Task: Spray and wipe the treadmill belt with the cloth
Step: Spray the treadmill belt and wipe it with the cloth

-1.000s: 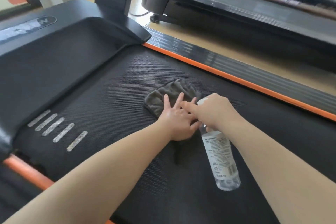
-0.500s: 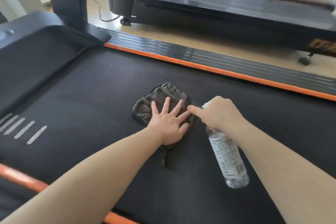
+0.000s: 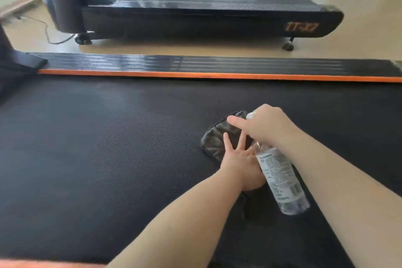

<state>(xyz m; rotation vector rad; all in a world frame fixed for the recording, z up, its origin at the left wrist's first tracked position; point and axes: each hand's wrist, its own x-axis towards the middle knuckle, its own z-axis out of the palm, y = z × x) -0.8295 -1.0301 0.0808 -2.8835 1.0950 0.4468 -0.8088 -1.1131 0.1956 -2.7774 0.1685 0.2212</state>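
The black treadmill belt point(image 3: 108, 159) fills most of the head view. A dark grey cloth point(image 3: 214, 139) lies on it right of centre. My left hand point(image 3: 238, 159) presses flat on the cloth with fingers spread. My right hand point(image 3: 263, 125) grips the neck of a clear spray bottle point(image 3: 280, 178) with a white label, index finger stretched out over the white nozzle. The bottle hangs tilted above my left hand and covers part of it and of the cloth.
An orange stripe and a ribbed black side rail point(image 3: 217, 65) run along the belt's far edge. Beyond a strip of beige floor stands a second treadmill point(image 3: 206, 17) on wheels, with a cable point(image 3: 50, 37) on the floor at left. An orange edge point(image 3: 43, 264) shows at bottom left.
Both hands, the cloth and the bottle have slid rightward along the belt, away from the treadmill's front hood. My right hand now sits over my left fingers.
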